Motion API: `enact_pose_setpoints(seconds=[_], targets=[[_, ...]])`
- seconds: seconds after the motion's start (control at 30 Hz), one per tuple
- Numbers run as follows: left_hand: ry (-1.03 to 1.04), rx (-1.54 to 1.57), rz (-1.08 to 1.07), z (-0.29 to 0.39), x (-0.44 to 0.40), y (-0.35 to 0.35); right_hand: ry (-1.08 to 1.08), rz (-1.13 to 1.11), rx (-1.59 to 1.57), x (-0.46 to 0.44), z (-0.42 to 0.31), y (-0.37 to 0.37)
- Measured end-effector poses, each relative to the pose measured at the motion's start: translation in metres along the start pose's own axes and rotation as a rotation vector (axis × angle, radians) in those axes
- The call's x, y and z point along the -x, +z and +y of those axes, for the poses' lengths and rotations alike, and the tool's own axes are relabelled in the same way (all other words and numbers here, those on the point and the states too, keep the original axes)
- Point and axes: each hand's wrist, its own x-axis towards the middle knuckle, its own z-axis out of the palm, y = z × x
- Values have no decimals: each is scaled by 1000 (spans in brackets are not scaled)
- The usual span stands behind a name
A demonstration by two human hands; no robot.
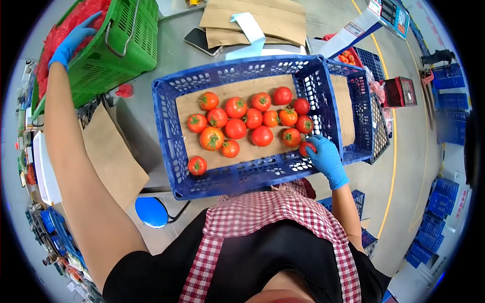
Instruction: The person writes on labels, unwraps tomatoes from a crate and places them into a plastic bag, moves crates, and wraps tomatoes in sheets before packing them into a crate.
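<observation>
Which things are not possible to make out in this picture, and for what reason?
Head view:
Bottom of the green plastic basket: hidden under crumpled red plastic.
Part of the round red tomato: behind the blue-gloved right hand.
Print on the white rectangular label: too small.

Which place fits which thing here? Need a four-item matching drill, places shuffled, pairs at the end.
Things
1. Left hand
2. Right hand
3. Phone
4. Most tomatoes

Places
A. Spread over the cardboard lining in the blue crate
B. On the table, near brown cardboard sheets
C. At a single tomato near a crate corner
D. At the red plastic in the green basket

Pairs: 1-D; 2-C; 3-B; 4-A
</observation>
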Motion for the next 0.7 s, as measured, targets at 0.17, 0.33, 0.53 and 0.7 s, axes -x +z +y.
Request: enact_pose_setpoints(seconds=[0.17,0.33,0.53,0.7], targets=[[287,-416,527,-1,143,80,22,64,-90,27,-3,11],[197,1059,209,-79,388,230,-23,124,-117,26,-4,21],[-618,1526,373,-130,508,521,-55,111,-152,28,-1,21],[-888,1229,3,-81,421,671,-87,127,-699,38,12,17]])
